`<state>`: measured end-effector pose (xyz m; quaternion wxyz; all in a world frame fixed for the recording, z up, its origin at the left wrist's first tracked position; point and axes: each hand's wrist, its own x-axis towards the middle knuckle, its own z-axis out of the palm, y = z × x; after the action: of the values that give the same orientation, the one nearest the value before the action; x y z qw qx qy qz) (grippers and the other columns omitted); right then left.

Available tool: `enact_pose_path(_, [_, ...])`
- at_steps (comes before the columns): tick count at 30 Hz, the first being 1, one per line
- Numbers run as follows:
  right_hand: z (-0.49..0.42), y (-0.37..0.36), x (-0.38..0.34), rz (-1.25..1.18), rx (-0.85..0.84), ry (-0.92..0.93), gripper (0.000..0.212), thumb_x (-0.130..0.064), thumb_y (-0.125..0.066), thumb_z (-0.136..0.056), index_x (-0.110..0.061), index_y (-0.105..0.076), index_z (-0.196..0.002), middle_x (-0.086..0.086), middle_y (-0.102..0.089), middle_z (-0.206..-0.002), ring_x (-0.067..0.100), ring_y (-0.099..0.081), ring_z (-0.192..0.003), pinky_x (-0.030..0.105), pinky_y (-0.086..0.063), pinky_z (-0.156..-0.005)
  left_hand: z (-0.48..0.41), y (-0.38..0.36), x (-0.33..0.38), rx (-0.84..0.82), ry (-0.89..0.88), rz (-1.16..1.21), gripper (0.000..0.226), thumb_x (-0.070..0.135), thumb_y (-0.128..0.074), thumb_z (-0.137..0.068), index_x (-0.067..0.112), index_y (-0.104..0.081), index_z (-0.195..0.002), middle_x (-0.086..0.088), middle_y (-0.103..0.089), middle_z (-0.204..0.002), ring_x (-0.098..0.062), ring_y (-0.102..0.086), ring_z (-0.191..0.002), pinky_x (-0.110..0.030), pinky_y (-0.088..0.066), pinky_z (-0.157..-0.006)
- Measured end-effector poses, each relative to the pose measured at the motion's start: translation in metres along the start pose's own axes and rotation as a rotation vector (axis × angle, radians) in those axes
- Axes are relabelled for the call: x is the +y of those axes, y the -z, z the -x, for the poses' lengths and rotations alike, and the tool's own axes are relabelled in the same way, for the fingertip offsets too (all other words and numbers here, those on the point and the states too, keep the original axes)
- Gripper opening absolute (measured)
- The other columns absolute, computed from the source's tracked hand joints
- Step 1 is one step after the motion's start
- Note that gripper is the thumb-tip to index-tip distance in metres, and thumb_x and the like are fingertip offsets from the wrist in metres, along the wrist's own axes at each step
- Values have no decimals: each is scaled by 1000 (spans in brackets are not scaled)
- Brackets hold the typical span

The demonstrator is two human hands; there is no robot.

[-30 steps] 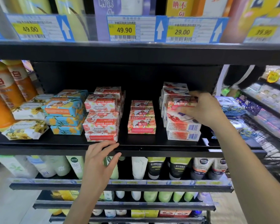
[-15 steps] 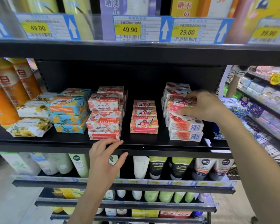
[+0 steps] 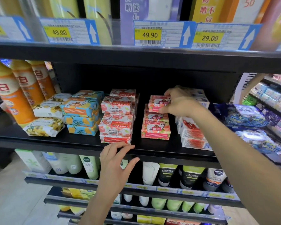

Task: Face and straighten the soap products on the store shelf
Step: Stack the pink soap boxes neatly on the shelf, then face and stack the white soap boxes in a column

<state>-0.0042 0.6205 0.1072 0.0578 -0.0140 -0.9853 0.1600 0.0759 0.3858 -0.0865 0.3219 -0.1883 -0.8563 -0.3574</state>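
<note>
Right hand (image 3: 182, 103) pinches small pink cardboard soap box (image 3: 157, 104) at top of pink box pile (image 3: 155, 129), middle of black metal shelf (image 3: 55, 143). Left hand (image 3: 115, 166) fingers loose and spread, tips resting on shelf front edge.

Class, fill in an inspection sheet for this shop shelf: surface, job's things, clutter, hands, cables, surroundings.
Surface: black shelf, soap boxes in stacks.
Job's things: Goat Soap stack printed upside down; pink stack beside it; white-red stack at right.
Clutter: orange bottles at left end.
Hands: right hand pinches top pink box; left hand rests fingers on shelf edge.
Cables: nothing seen.
Surroundings: price tags above, tubes below.
</note>
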Motion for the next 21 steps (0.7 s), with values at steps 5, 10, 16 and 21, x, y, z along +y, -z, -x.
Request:
enact_pose_path(5, [-38, -32, -22, 56, -13, -49, 67, -32, -79, -89, -11, -48, -144, 14, -43, -151, 39, -39, -141, 44, -45, -109, 0, 0, -1, -23, 6, -9, 37, 52, -62, -90, 30, -71, -119, 21, -54, -118, -3, -44, -119, -15, -18, -113])
enact_pose_path(10, [-57, -44, -16, 79, -13, -92, 63, -22, -74, -94, -10, -43, -148, 18, -32, -158, 43, -34, -144, 44, -43, -109, -1, -2, -2, -20, -4, 0, 36, 51, -64, -89, 31, -71, -118, 24, -52, -119, 2, -42, -120, -15, -17, -113])
enact_pose_path(16, [-51, -47, -12, 20, -12, -64, 33, -1, -61, -98, -6, -56, -130, 15, -60, -130, 31, -62, -110, 33, -46, -78, 0, -3, -3, -23, -18, -1, 36, 52, -63, -90, 30, -71, -118, 19, -56, -118, 1, -44, -118, -16, -17, -113])
enact_pose_path(21, [-27, -22, -8, -58, 95, 11, 55, -15, -65, -100, -14, -45, -151, 10, -49, -151, 30, -51, -135, 36, -45, -106, -1, -2, 0, -25, -7, 8, 37, 51, -62, -90, 29, -71, -118, 19, -56, -118, -1, -44, -119, -15, -16, -113])
